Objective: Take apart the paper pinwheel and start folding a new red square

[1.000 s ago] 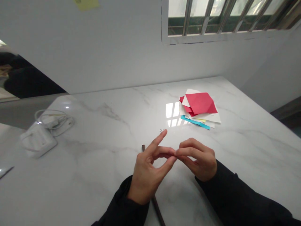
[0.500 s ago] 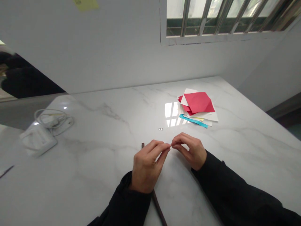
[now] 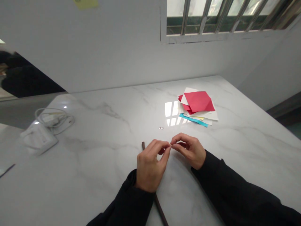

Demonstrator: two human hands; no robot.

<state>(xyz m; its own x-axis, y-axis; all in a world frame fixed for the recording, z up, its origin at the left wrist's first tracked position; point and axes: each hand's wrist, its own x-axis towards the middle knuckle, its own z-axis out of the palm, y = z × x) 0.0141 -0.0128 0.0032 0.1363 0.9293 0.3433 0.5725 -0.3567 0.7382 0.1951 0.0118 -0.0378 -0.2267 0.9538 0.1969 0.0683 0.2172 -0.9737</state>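
Note:
My left hand [image 3: 152,164] and my right hand [image 3: 190,150] meet fingertip to fingertip above the marble-patterned table [image 3: 98,175]. Thumb and index finger of each are pinched together. Whatever lies between the tips is too small to make out. Just beyond the fingers, two tiny shiny round pieces [image 3: 161,128] lie side by side on the tabletop. A thin dark brown stick [image 3: 160,209] runs beneath my left hand and wrist, which hide its middle; its far end pokes out past the knuckles.
A stack of red, white, yellow and blue paper pieces [image 3: 199,102] lies at the back right. On the left are a white adapter [image 3: 41,139] and a coiled white cable [image 3: 53,119]. The wall with a barred window [image 3: 221,18] bounds the table's far edge.
My left hand has shifted slightly right, its thumb and index finger now touching my right fingertips. The right hand has barely moved. Objects on the table lie as before.

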